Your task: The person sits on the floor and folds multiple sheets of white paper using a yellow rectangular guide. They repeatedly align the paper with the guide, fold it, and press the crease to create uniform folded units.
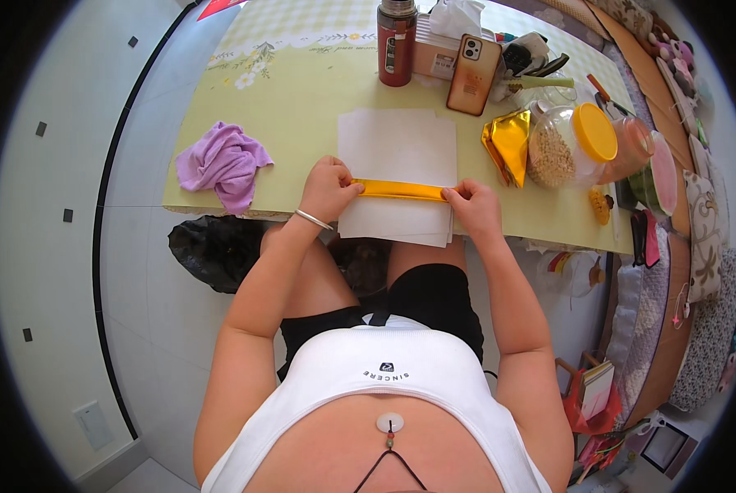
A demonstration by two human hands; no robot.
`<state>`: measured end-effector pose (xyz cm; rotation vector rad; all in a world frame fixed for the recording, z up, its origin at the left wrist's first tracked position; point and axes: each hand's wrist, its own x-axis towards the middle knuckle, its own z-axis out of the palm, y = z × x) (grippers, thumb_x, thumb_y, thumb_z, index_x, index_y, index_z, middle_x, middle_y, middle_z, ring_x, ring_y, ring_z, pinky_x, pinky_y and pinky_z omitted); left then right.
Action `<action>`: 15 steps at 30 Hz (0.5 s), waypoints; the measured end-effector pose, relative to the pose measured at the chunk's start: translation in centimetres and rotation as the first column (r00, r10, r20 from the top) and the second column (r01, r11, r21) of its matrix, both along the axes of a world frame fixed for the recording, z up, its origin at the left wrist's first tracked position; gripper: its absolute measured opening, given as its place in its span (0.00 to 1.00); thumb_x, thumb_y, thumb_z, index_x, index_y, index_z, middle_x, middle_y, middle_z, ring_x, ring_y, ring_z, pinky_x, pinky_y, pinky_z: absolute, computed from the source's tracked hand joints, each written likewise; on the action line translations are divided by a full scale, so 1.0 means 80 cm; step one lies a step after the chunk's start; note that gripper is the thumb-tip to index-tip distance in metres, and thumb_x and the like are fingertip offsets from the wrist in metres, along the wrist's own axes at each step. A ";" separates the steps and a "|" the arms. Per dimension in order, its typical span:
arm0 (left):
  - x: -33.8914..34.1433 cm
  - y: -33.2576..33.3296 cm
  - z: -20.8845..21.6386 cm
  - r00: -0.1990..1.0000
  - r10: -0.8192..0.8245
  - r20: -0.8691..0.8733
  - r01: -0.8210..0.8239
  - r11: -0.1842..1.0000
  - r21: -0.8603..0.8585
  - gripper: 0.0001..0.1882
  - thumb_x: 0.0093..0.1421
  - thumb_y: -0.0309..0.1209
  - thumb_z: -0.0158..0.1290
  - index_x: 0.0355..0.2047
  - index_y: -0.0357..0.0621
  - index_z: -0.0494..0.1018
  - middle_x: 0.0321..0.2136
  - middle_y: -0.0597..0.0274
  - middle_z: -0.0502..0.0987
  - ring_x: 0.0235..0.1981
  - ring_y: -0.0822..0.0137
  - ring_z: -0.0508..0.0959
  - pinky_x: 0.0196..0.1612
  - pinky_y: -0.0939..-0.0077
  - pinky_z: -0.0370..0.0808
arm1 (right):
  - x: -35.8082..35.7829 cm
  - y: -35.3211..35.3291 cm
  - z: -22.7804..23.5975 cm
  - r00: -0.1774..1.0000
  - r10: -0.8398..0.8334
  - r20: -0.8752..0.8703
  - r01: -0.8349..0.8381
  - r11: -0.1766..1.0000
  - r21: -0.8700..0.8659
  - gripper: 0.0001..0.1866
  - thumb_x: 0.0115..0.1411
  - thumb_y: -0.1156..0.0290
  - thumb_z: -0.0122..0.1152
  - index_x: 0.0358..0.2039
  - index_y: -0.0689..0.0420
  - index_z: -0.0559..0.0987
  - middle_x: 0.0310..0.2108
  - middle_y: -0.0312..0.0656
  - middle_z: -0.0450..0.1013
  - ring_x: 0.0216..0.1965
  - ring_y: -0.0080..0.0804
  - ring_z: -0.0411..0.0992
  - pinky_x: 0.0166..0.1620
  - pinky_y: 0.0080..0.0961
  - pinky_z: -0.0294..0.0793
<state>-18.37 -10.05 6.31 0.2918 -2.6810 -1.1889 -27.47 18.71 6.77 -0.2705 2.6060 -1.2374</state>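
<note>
A narrow strip of shiny gold paper stretches sideways over white paper sheets at the table's near edge. My left hand pinches its left end between thumb and fingers. At the other end, my right hand grips the strip the same way. The strip looks folded lengthwise, and its two ends are partly covered by my fingers. The white sheets lie stacked a little unevenly and overhang the edge toward my lap. To the right stands a folded gold paper piece with pointed corners.
A crumpled purple cloth lies at left. Along the back are a red thermos, a tissue box and an upright phone. A yellow-lidded jar stands right. A black bag hangs below the table's left side.
</note>
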 end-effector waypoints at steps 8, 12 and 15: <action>-0.002 0.008 -0.002 1.000 0.012 -0.002 -0.012 0.996 -0.086 0.11 0.48 0.26 0.67 0.21 0.32 0.76 0.33 0.54 0.74 0.32 0.61 0.75 0.34 0.70 0.75 | 0.009 -0.012 0.000 0.964 0.079 -0.254 -0.020 0.974 0.226 0.16 0.59 0.57 0.66 0.27 0.59 0.80 0.29 0.47 0.77 0.33 0.48 0.76 0.36 0.42 0.75; -0.002 0.010 -0.001 1.000 0.013 0.010 -0.012 0.993 -0.117 0.11 0.47 0.27 0.68 0.21 0.32 0.77 0.33 0.53 0.74 0.32 0.60 0.76 0.35 0.68 0.76 | 0.010 -0.016 0.001 0.944 0.126 -0.305 -0.027 0.951 0.309 0.15 0.60 0.58 0.65 0.31 0.59 0.78 0.34 0.45 0.77 0.34 0.48 0.76 0.36 0.44 0.76; -0.001 0.014 -0.001 1.000 0.023 -0.011 -0.024 0.991 -0.130 0.11 0.47 0.26 0.67 0.21 0.32 0.76 0.33 0.52 0.74 0.33 0.58 0.76 0.37 0.67 0.76 | 0.020 -0.030 0.024 0.950 0.080 -0.303 0.062 0.900 0.431 0.15 0.61 0.61 0.64 0.42 0.58 0.79 0.45 0.45 0.77 0.44 0.48 0.77 0.45 0.45 0.76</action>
